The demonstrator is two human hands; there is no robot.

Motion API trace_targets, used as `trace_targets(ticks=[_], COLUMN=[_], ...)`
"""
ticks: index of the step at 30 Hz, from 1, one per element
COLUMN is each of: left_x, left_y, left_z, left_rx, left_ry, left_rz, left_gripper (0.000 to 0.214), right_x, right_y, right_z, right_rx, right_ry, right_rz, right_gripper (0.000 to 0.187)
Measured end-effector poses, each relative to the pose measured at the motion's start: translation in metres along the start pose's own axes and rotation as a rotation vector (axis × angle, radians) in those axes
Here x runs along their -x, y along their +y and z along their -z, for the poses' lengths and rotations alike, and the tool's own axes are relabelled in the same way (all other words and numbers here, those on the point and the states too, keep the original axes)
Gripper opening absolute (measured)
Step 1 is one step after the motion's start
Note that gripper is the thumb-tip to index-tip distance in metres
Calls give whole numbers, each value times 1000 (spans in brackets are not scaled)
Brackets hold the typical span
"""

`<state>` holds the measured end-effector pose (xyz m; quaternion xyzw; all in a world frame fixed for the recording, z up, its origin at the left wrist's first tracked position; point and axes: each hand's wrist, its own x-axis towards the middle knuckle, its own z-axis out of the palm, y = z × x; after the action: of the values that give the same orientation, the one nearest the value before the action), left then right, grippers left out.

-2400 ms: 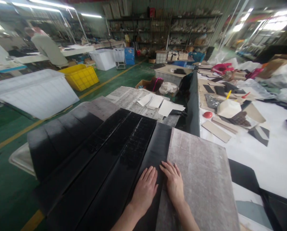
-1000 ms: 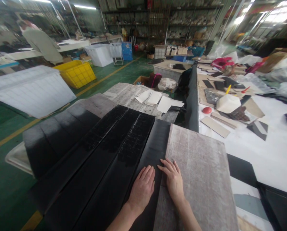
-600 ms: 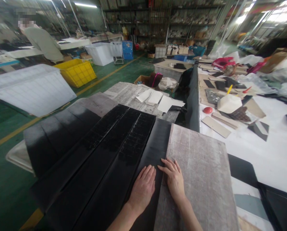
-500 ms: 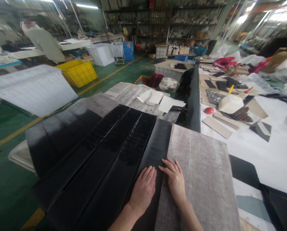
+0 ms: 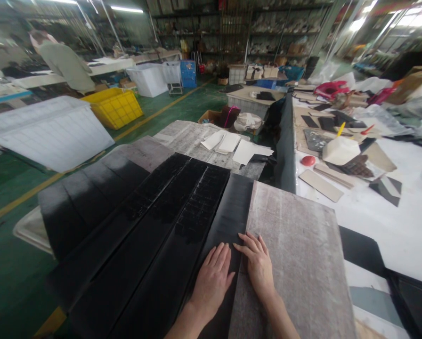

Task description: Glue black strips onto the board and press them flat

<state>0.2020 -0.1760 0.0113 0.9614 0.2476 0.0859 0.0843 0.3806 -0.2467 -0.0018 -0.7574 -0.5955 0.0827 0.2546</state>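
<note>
A long black strip [image 5: 232, 214] of smooth sheet material lies along the left part of a worn grey-brown board [image 5: 292, 245]. My left hand [image 5: 213, 280] rests flat on the strip, palm down, fingers stretched out and the thumb apart. Over the strip's right edge, my right hand [image 5: 256, 261] has its fingers spread; the fingertips touch the strip while the palm is above the board. Left of the strip are wider black strips [image 5: 154, 235], laid side by side, some with a wet-looking shine. Further left, more black pieces [image 5: 91, 188] droop over the edge.
White cut pieces [image 5: 227, 142] lie on a board beyond. At right, a white-topped table [image 5: 409, 221] carries scraps, a white container [image 5: 341, 150] and a red round object [image 5: 307, 161]. A yellow crate [image 5: 115, 108] and a white bin [image 5: 52, 132] stand left; a person [image 5: 64, 66] bends over a bench behind.
My left hand has shifted slightly right, and its thumb now sticks out from the fingers. My right hand stays in nearly the same place. The strips have not visibly moved.
</note>
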Motion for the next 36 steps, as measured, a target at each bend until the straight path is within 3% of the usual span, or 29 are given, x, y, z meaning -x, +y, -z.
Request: trace_targets(ticks=[30, 36], left_x=[20, 19], left_y=[-1, -2], left_z=[-3, -2], left_rx=[-30, -8], left_ry=[-8, 8], left_rz=[-21, -31], left_gripper=[61, 60], right_x=[0, 0], right_y=[-1, 7], right_z=[0, -2], right_rx=[-26, -199], right_ry=[13, 89], right_rz=[8, -32], right_gripper=[49, 43])
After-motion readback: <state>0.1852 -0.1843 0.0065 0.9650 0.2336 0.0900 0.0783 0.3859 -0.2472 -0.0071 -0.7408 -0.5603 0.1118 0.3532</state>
